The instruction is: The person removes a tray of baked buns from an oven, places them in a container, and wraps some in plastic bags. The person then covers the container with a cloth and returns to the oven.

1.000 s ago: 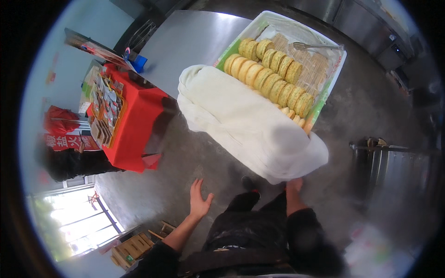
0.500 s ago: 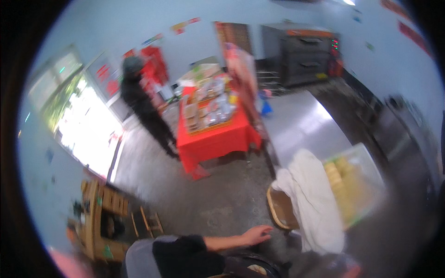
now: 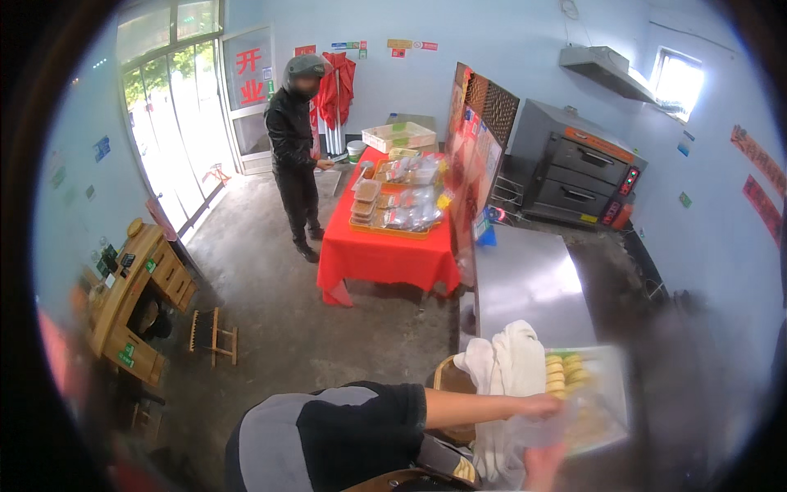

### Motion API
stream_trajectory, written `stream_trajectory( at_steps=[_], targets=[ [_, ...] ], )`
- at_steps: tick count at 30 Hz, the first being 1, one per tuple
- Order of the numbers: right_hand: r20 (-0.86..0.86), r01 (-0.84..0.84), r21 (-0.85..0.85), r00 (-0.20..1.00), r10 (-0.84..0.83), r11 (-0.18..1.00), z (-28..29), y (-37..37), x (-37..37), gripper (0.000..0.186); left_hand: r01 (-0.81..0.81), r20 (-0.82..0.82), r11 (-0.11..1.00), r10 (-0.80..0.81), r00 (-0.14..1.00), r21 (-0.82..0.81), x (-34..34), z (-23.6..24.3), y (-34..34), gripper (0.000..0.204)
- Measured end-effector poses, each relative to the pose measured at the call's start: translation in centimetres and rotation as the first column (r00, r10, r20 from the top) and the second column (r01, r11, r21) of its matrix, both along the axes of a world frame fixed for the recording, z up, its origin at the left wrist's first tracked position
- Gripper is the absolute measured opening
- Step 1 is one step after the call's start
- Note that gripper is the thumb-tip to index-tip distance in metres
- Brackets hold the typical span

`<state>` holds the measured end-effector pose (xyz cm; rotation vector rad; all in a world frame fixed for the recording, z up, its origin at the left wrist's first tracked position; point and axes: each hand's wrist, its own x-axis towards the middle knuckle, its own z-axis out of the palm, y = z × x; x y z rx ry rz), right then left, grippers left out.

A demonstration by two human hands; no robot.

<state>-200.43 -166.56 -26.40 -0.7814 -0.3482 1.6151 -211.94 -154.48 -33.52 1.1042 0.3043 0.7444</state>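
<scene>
My left arm reaches across from the lower middle. The fingers of my left hand [image 3: 541, 406] are closed on what looks like a thin clear plastic bag [image 3: 567, 425]. It hangs over the near part of a white tray [image 3: 616, 379] with rows of round yellow pastries [image 3: 556, 375]. My right hand [image 3: 543, 466] is just below, close to the bag and smeared by motion, so its fingers cannot be made out. Left of the pastries, a white cloth [image 3: 515, 365] is draped partly over a brown basket [image 3: 453, 379].
A steel worktable [image 3: 529, 275] stretches away beyond the tray. A table with a red cloth [image 3: 385, 266] carries packaged food. A helmeted person [image 3: 291, 148] in black stands left of it. An oven [image 3: 578, 168] stands at the back right, a wooden desk [image 3: 135, 287] at the left.
The view has tilted and steadied. My left hand has moved right, from beside the basket to over the pastry tray, and its fingers have closed. My right hand has come in beside it.
</scene>
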Motion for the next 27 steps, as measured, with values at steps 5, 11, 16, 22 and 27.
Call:
stream_trajectory(
  at_steps=[5, 11, 16, 22, 27],
  targets=[
    [-0.056, -0.064, -0.116, 0.997, 0.058, 0.991, -4.9, 4.6, 5.2, 0.039, -0.174, -0.004, 0.959, 0.178, 0.984, -0.225, 4.8, -1.1, 2.5, 0.026],
    [0.255, -0.096, -0.158, 0.958, 0.134, 0.983, -3.1, 4.5, 7.7, 0.052, -0.458, -0.257, 0.863, 0.502, 0.826, 0.212, 3.5, 3.4, 1.5, 0.034],
    [0.199, -0.124, -0.084, 0.970, 0.138, 0.989, 1.7, 11.9, 6.8, 0.055, -0.417, -0.419, 0.653, 0.741, 0.526, 0.632, 0.0, 7.0, 8.2, 0.037],
    [0.456, 0.173, -0.114, 0.884, -0.103, 0.978, -2.3, 30.0, 12.8, 0.026, -0.320, -0.436, 0.912, 0.404, 0.804, 0.256, 5.5, 6.2, 27.5, 0.043],
    [0.367, 0.115, -0.098, 0.927, -0.072, 0.988, -4.4, 30.4, 22.1, 0.024, -0.301, -0.470, 0.953, 0.272, 0.840, 0.013, 13.6, 4.7, 29.8, 0.044]
  ],
)
